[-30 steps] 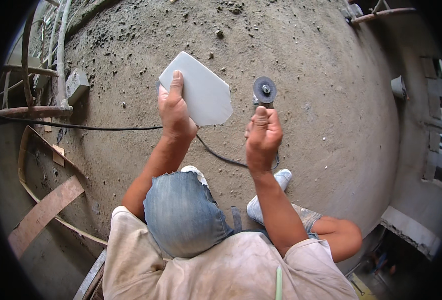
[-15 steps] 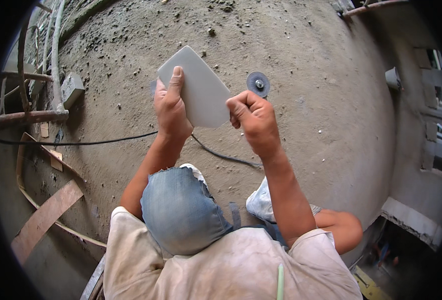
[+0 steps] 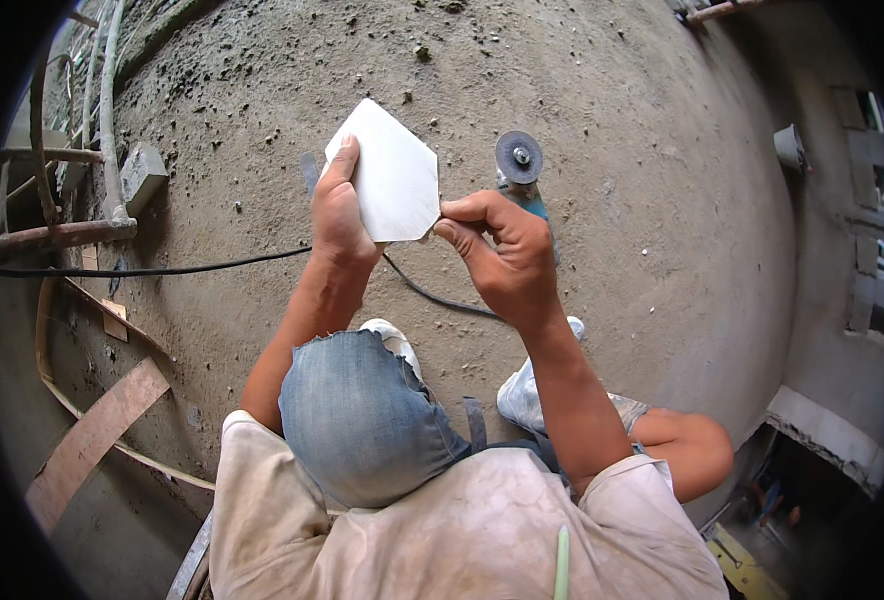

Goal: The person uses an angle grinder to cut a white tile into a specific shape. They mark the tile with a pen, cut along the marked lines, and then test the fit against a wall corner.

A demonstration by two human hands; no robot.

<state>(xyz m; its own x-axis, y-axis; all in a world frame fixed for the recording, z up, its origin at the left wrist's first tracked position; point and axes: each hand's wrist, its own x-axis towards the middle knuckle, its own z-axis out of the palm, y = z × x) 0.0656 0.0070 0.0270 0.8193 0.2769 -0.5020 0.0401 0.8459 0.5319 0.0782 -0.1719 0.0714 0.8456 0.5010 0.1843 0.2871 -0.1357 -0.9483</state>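
Grip, left hand [image 3: 338, 218]: closed on white tile [image 3: 394, 185], thumb flat on its upper face along the left edge. Tile lies above the floor, to the right of that palm; long axis runs from pointed far end back toward the person. Right hand [image 3: 512, 255]: thumb and forefinger tips at the tile's lower right edge, other fingers curled; whether they pinch it cannot be determined. Tile thus sits between the hands. Grinder [image 3: 536, 206], disc [image 3: 519, 157] at its far end, lies on floor [image 3: 652, 190] just beyond the right hand, the nearer one. Cord [image 3: 436, 300] crosses behind left forearm.
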